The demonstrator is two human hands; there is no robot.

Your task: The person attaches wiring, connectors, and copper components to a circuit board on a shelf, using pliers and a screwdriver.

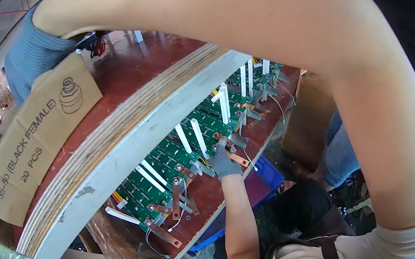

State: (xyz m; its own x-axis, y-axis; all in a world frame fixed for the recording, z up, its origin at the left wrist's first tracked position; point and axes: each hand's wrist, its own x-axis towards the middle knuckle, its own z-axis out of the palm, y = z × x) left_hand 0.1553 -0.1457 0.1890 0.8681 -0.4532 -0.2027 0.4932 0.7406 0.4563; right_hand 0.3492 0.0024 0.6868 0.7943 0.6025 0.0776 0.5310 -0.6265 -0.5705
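Observation:
My left hand (224,163), in a grey glove, is at the front edge of a row of green circuit boards (156,160). Its fingers close around one end of a copper bar (238,159), next to a silver metal piece (239,139); the fingertips are partly hidden. My right arm arches high across the view to the upper left. There my right hand (31,57), in a blue-grey glove, is behind the raised flap of a cardboard box (39,138), which hides its fingers. More copper bars (175,199), bolted at one end, stick out along the boards.
White posts (199,137) stand up from the boards. A thick shelf with a pale edge (127,143) overhangs them. Blue bins (267,174) sit below the red bench (199,213). Another person's leg in jeans (339,154) is at the right.

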